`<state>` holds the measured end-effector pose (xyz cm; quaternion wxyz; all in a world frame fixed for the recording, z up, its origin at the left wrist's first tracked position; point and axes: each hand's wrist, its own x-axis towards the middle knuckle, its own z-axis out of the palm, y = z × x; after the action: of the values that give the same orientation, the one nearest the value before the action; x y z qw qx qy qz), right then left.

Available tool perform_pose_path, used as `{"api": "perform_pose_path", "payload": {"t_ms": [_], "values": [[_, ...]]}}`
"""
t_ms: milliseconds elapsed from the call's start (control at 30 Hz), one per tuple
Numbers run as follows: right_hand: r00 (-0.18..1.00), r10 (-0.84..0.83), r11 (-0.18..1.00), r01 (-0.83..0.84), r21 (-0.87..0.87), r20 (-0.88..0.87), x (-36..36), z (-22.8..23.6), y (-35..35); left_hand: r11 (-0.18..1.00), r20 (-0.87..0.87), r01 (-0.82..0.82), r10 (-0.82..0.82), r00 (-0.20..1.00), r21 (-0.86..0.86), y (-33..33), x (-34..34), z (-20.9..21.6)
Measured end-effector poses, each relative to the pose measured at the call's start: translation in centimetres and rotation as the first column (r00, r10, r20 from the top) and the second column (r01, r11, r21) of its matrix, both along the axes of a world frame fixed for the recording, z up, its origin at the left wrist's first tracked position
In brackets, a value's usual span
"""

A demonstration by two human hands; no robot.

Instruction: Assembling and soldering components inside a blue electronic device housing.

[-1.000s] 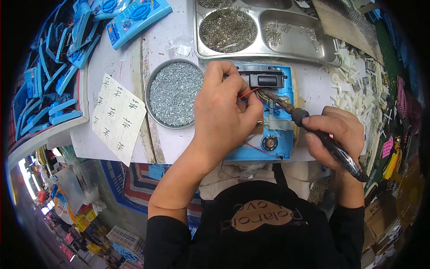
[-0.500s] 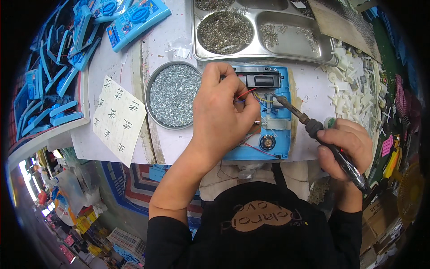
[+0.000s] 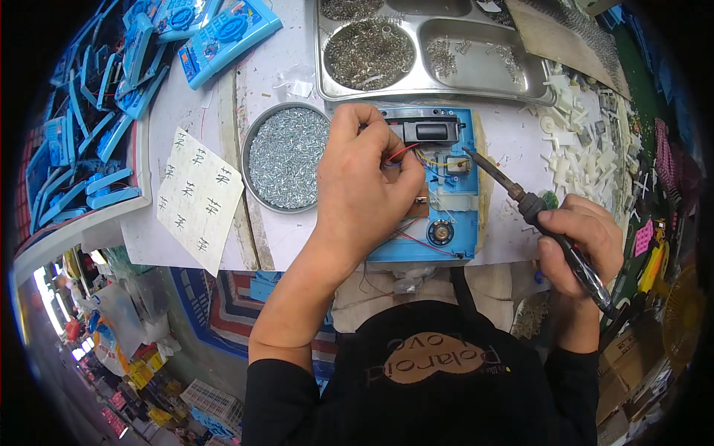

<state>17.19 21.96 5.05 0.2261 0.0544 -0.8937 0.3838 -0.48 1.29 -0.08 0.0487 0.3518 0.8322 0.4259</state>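
My right hand [image 3: 584,245] is closed around a soldering iron [image 3: 554,234] with a black handle. The iron's tip points up and left, just above a small metal motor [image 3: 457,165] in an opened blue plastic casing [image 3: 465,204]. My left hand [image 3: 364,178] covers the casing's left side, with thumb and fingers pinched on thin wires [image 3: 401,154], one of them red. The exact grip is partly hidden. Also in the casing are a black box-shaped part [image 3: 433,132] near the top and a round speaker [image 3: 440,233] near the bottom.
A round tin of small screws [image 3: 286,160] stands left of my left hand. Beyond the casing lies a metal compartment tray [image 3: 439,95] holding springs. White plastic parts [image 3: 576,141] are heaped at right. Blue casings [image 3: 230,37] pile up at far left, near a marked paper sheet [image 3: 197,201].
The iron's tip has shifted slightly right and upward, off the motor. The casing and my left hand have slid a little to the left. Both grips look the same.
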Motion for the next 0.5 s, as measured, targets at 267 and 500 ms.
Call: {"api": "perform_pose_path", "payload": {"t_ms": [267,500], "values": [[0.991,-0.127,0.991,0.125,-0.036,-0.048,2.4,-0.5,1.1,0.927,-0.118,0.371,-0.375,0.919,-0.057,-1.9,1.4,1.8],[0.958,-0.282,0.916,0.285,-0.282,0.052,3.0,-1.8,-0.3,0.9,-0.003,0.431,-0.432,0.902,0.07,-0.9,1.0,0.0]]}}
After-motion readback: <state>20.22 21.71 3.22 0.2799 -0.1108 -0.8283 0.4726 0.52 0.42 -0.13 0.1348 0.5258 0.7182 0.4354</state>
